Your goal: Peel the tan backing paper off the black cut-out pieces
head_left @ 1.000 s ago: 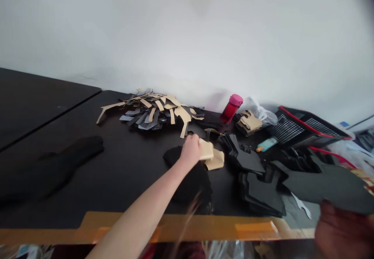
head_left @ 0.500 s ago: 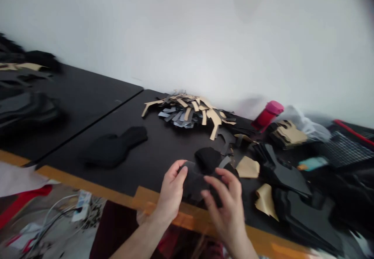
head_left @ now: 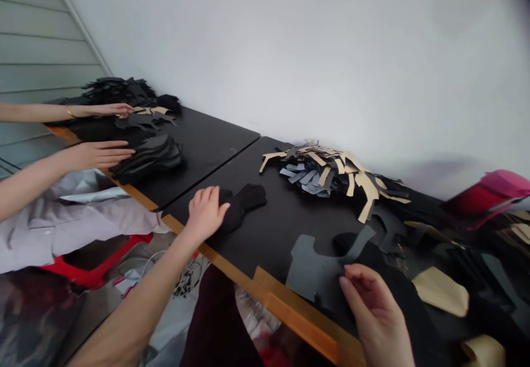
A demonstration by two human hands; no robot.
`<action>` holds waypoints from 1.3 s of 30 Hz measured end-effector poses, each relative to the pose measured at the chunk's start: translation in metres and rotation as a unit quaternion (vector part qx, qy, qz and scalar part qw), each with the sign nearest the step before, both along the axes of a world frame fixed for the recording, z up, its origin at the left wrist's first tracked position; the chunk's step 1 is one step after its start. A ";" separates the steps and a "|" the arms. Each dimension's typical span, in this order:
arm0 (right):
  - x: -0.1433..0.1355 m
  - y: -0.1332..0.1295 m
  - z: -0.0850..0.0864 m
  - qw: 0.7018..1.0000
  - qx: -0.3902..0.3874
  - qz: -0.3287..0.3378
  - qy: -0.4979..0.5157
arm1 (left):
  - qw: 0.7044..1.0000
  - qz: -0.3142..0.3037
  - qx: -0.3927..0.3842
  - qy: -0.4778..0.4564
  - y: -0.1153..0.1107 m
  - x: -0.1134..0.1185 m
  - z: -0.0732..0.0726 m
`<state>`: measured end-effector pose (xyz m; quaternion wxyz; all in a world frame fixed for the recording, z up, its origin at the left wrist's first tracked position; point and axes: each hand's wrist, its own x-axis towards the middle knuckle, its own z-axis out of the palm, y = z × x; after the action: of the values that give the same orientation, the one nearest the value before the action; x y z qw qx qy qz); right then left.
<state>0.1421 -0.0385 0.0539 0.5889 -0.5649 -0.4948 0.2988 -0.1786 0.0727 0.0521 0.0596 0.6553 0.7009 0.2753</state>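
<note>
My left hand lies over the near end of a stack of black cut pieces, its fingers laid across it and the thumb apart. The fingertips partly cover that end of the stack. Near the table's front edge, my right hand pinches the edge of a thin dark grey cut piece between thumb and fingers. This piece has a broad body and a narrow curved arm. Behind it lies black material, partly covered by my right hand.
A heap of beige and grey strips lies by the wall. Beige scraps and a pink-lidded bottle are on the right. At left, a co-worker's hands are at dark piles. Orange-brown edging runs along the table front.
The view has turned left, bringing the co-worker's hands into sight. My left hand has left the dark piece and moved left onto the black stack. My right hand keeps a grey piece.
</note>
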 end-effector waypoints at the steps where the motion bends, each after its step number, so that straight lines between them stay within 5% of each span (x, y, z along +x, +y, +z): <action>1: -0.002 0.000 -0.001 1.000 -0.005 0.003 0.004 | 1.000 -0.002 -0.024 0.011 0.011 -0.016 -0.002; 4: -0.008 -0.002 -0.003 0.999 -0.029 0.006 0.015 | 0.997 -0.020 -0.059 0.038 0.025 -0.039 -0.008; 12: -0.010 -0.008 -0.004 0.999 -0.045 0.006 0.020 | 0.989 -0.088 -0.112 0.049 0.044 -0.043 -0.001; 17: -0.007 -0.014 -0.010 0.999 -0.041 0.006 0.030 | 0.980 -0.133 -0.140 0.036 0.068 -0.051 0.010; 22: 0.000 -0.018 -0.013 0.998 -0.041 -0.012 0.044 | 0.984 -0.159 -0.082 0.006 0.056 -0.042 0.032; 27: 0.014 -0.014 -0.011 0.995 -0.031 -0.047 0.082 | 0.977 -0.190 -0.041 -0.093 0.019 0.001 0.049; 34: 0.017 -0.008 -0.014 0.998 -0.038 -0.007 0.053 | 0.954 -0.228 -0.019 -0.193 -0.028 0.109 -0.004; 39: 0.011 -0.009 -0.023 0.997 -0.030 0.033 -0.056 | 0.957 -0.147 0.004 -0.249 -0.075 0.122 -0.012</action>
<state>0.1532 -0.0475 0.0311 0.5329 -0.5812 -0.5363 0.3012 -0.0568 -0.0019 0.0403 0.2695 0.6621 0.5582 0.4212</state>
